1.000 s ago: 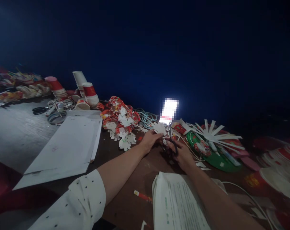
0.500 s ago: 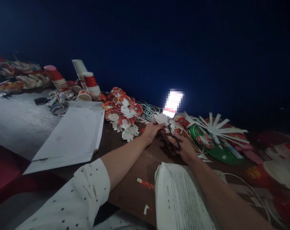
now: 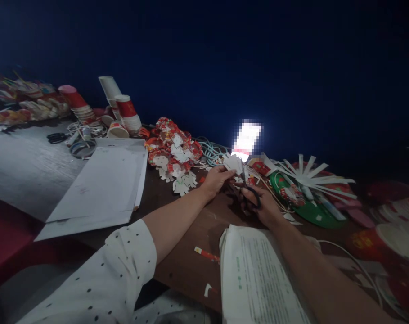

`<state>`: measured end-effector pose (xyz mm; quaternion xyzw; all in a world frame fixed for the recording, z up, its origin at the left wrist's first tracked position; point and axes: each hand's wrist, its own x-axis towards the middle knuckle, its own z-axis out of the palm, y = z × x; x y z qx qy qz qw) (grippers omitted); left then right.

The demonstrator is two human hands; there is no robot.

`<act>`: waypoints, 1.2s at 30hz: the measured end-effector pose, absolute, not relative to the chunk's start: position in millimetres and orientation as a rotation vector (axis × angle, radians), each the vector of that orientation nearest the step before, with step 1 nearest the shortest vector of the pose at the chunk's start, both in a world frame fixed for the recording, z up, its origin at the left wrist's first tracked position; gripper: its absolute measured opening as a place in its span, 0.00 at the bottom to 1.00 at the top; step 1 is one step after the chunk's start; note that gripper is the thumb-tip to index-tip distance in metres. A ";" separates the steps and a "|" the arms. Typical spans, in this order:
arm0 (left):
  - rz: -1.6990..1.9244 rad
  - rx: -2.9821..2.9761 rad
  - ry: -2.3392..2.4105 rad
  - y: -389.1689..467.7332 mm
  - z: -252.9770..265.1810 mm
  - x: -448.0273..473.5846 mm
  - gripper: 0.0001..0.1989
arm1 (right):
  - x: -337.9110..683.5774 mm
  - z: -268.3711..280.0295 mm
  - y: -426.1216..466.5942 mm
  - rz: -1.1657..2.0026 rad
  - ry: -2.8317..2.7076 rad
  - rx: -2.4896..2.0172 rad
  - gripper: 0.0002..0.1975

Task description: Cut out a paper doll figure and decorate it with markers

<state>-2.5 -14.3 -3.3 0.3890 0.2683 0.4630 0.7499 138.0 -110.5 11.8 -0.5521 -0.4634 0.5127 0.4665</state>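
My left hand (image 3: 217,180) pinches a white paper cutout (image 3: 233,163) with notched edges. In my right hand (image 3: 262,204) is a pair of dark-handled scissors (image 3: 253,194), its blades pointing up against the right side of the cutout. Whether the blades are parted I cannot tell. Just behind both hands glows a bright, blurred-out screen (image 3: 246,139). To the left of my left hand lies a heap of red and white paper cutouts (image 3: 175,153).
Stacked paper cups (image 3: 128,114) stand at the back left, behind a white board (image 3: 99,184). A green plate (image 3: 321,216) and a cup cut into strips (image 3: 305,180) lie on the right. A printed paper bundle (image 3: 258,274) lies in front, and a blue cable (image 3: 211,150) behind.
The view has shifted slightly, so most things sit a little higher in it. Both hands keep their hold on the cutout and the scissors.
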 end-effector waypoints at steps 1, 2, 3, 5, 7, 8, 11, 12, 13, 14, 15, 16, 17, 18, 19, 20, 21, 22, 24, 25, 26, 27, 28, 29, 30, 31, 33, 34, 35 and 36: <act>1.008 0.850 0.579 -14.1 -3.6 -2.5 0.16 | 138.8 11.3 -110.2 1.262 -1.138 -1.344 0.24; 1.004 0.850 0.572 -13.9 -3.7 -2.4 0.16 | 139.5 10.6 -110.1 1.266 -1.141 -1.335 0.24; 1.002 0.849 0.566 -13.8 -3.7 -2.4 0.16 | 140.1 9.9 -110.0 1.268 -1.144 -1.326 0.23; 1.000 0.848 0.564 -13.7 -3.4 -2.5 0.15 | 141.0 8.4 -109.9 1.276 -1.145 -1.312 0.23; 1.001 0.846 0.564 -13.9 -2.8 -2.6 0.15 | 141.4 7.0 -109.9 1.275 -1.135 -1.306 0.22; 0.998 0.844 0.559 -14.1 -2.5 -2.6 0.15 | 141.5 6.4 -109.7 1.270 -1.133 -1.307 0.21; 0.990 0.846 0.545 -15.1 -1.8 -2.7 0.16 | 141.5 5.6 -109.2 1.253 -1.132 -1.315 0.21; 0.986 0.851 0.546 -15.5 -1.8 -2.8 0.16 | 141.5 5.8 -109.0 1.247 -1.135 -1.316 0.22; 0.980 0.859 0.550 -15.8 -1.8 -2.9 0.16 | 141.4 6.2 -109.0 1.242 -1.141 -1.319 0.22; 0.976 0.867 0.558 -16.0 -1.9 -3.1 0.16 | 141.3 6.8 -109.0 1.236 -1.152 -1.323 0.22; 0.973 0.876 0.567 -16.2 -2.1 -3.3 0.16 | 141.1 7.5 -109.2 1.226 -1.163 -1.328 0.22; 0.972 0.883 0.575 -16.4 -2.3 -3.5 0.16 | 140.9 8.3 -109.4 1.215 -1.176 -1.335 0.22; 0.972 0.889 0.583 -16.5 -2.6 -3.7 0.16 | 140.7 9.0 -109.6 1.204 -1.186 -1.344 0.23; 0.971 0.898 0.591 -16.5 -2.9 -3.8 0.16 | 140.5 9.7 -109.9 1.194 -1.193 -1.353 0.23; 0.973 0.908 0.598 -16.5 -3.3 -3.8 0.16 | 140.3 10.2 -110.1 1.185 -1.198 -1.364 0.23; 0.977 0.918 0.603 -16.5 -3.6 -3.8 0.16 | 140.2 10.7 -110.2 1.179 -1.202 -1.375 0.24; 0.980 0.926 0.607 -16.4 -3.9 -3.7 0.16 | 140.0 10.9 -110.3 1.173 -1.206 -1.384 0.25; 0.981 0.933 0.612 -16.3 -4.2 -3.5 0.16 | 139.8 11.0 -110.3 1.169 -1.207 -1.389 0.25; 0.978 0.938 0.615 -15.8 -5.2 -3.0 0.16 | 139.6 11.0 -110.3 1.158 -1.204 -1.397 0.26; 0.974 0.939 0.612 -15.4 -6.0 -2.7 0.16 | 139.5 10.9 -110.3 1.149 -1.204 -1.404 0.26; 0.971 0.941 0.606 -14.9 -6.8 -2.4 0.16 | 139.5 10.9 -110.3 1.139 -1.207 -1.415 0.26; 0.971 0.943 0.600 -14.4 -7.7 -2.2 0.16 | 139.6 11.0 -110.3 1.130 -1.215 -1.430 0.26; 0.974 0.945 0.596 -14.0 -8.4 -2.0 0.16 | 139.7 11.2 -110.4 1.123 -1.225 -1.446 0.27; 0.977 0.946 0.596 -13.7 -8.9 -1.9 0.16 | 139.7 11.4 -110.4 1.112 -1.234 -1.462 0.27; 0.979 0.945 0.599 -13.7 -9.1 -1.9 0.16 | 139.8 11.7 -110.4 1.104 -1.239 -1.472 0.27; 0.980 0.943 0.602 -13.9 -8.9 -2.0 0.16 | 139.8 12.0 -110.4 1.099 -1.242 -1.476 0.27; 0.982 0.937 0.611 -14.9 -7.5 -2.3 0.15 | 139.7 12.6 -110.3 1.094 -1.248 -1.473 0.29; 0.982 0.934 0.612 -15.5 -6.5 -2.4 0.15 | 139.6 12.9 -110.3 1.096 -1.252 -1.470 0.29; 0.979 0.933 0.613 -16.1 -5.6 -2.6 0.15 | 139.5 13.3 -110.3 1.100 -1.257 -1.467 0.29; 0.976 0.932 0.614 -16.6 -4.8 -2.7 0.15 | 139.3 13.8 -110.5 1.103 -1.263 -1.468 0.29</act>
